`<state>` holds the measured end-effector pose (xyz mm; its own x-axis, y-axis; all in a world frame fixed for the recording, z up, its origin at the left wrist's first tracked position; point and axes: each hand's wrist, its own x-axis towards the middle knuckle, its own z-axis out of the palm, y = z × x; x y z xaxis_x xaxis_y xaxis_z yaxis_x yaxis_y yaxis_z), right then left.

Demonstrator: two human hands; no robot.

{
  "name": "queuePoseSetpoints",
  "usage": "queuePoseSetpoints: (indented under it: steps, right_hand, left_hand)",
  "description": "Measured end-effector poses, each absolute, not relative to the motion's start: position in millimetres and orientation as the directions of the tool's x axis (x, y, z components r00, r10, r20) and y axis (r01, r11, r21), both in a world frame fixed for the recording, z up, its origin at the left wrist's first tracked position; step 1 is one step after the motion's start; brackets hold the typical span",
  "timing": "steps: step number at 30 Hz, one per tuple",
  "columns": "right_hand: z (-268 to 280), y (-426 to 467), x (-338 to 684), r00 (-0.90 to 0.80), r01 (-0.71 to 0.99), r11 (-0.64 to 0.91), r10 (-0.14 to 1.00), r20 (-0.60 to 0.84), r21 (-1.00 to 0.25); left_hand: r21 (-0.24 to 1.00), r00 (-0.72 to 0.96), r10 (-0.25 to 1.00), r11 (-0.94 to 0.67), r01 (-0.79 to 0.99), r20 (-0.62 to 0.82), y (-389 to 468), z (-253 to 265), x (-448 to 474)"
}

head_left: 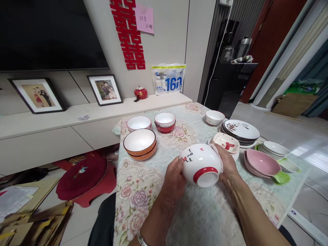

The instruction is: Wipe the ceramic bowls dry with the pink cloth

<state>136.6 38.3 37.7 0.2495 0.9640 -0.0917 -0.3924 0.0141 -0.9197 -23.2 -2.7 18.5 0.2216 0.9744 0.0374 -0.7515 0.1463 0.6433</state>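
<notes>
Above the near part of the table, a white bowl (197,159) is tilted so that its red-ringed foot faces me. Red blossoms and dark characters decorate its outer wall. My left hand (175,176) grips the bowl's left side, thumb on the outside. On the opposite side my right hand (227,162) is closed around the bowl, with a pale edge or cloth by its fingers that I cannot make out clearly. Just behind the right hand is a cream dish (226,141) with a red pattern. The bowl's inside is hidden.
Stacked orange bowls (140,143), a pink-rimmed bowl (139,123) and red bowls (164,122) stand left. To the right are a white bowl (214,117), patterned plates (242,130), pink leaf-handled dishes (263,162) and small white dishes (275,149). A red stool (82,176) is left of the table.
</notes>
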Motion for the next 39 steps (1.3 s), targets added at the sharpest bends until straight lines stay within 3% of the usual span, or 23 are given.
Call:
queuePoseSetpoints:
  steps: [7,10,13,16,19,21,23,26,29,31,35,39]
  right_hand:
    - [33.1,43.5,152.1,0.213,-0.049,0.021,0.977,0.01,-0.999]
    - [36.1,37.9,146.9,0.227,0.198,0.154,0.954,0.198,-0.968]
    - [44.2,25.4,132.4,0.131,0.477,0.372,0.865,0.484,-0.796]
    - [51.3,10.7,113.0,-0.081,0.638,0.562,0.729,0.68,-0.526]
    - [54.8,1.3,98.7,-0.326,0.673,0.682,0.62,0.713,-0.285]
    - [56.6,0.4,97.5,-0.402,0.662,0.716,0.59,0.7,-0.224]
    - [58.1,3.7,103.7,-0.363,0.648,0.713,0.598,0.714,-0.267]
    - [57.2,13.8,120.7,-0.166,0.574,0.641,0.7,0.695,-0.509]
    - [48.9,25.9,133.7,0.073,0.366,0.448,0.86,0.506,-0.816]
    - [40.3,33.0,135.7,0.169,0.179,0.311,0.925,0.341,-0.933]
    - [24.5,40.6,128.3,0.187,-0.006,0.2,0.963,0.195,-0.98]
    - [18.2,36.7,118.5,0.216,0.163,0.252,0.934,0.284,-0.954]
  left_hand:
    - [0.716,0.329,0.944,0.204,-0.668,0.038,0.5,12.7,-32.0]
    - [0.716,0.254,0.967,0.174,-0.676,0.004,1.2,9.2,-30.1]
    - [0.735,0.187,0.982,0.136,-0.665,-0.012,1.7,5.7,-26.9]
    - [0.745,0.15,0.989,0.101,-0.659,-0.002,2.4,3.4,-25.3]
    - [0.746,0.12,0.992,0.052,-0.664,0.037,2.6,3.2,-25.6]
    - [0.742,0.123,0.99,0.037,-0.67,0.061,2.0,4.1,-25.8]
    - [0.725,0.162,0.985,0.066,-0.686,0.063,1.2,5.9,-25.7]
    - [0.688,0.214,0.976,0.134,-0.713,0.032,0.1,10.0,-25.9]
    - [0.643,0.215,0.976,0.151,-0.751,0.023,-0.1,13.7,-27.0]
    - [0.599,0.195,0.98,0.139,-0.789,0.03,0.4,14.5,-27.8]
    - [0.45,0.105,0.991,0.133,-0.883,-0.088,3.2,13.1,-27.2]
    - [0.293,0.092,0.969,0.159,-0.943,-0.23,7.4,15.5,-24.5]
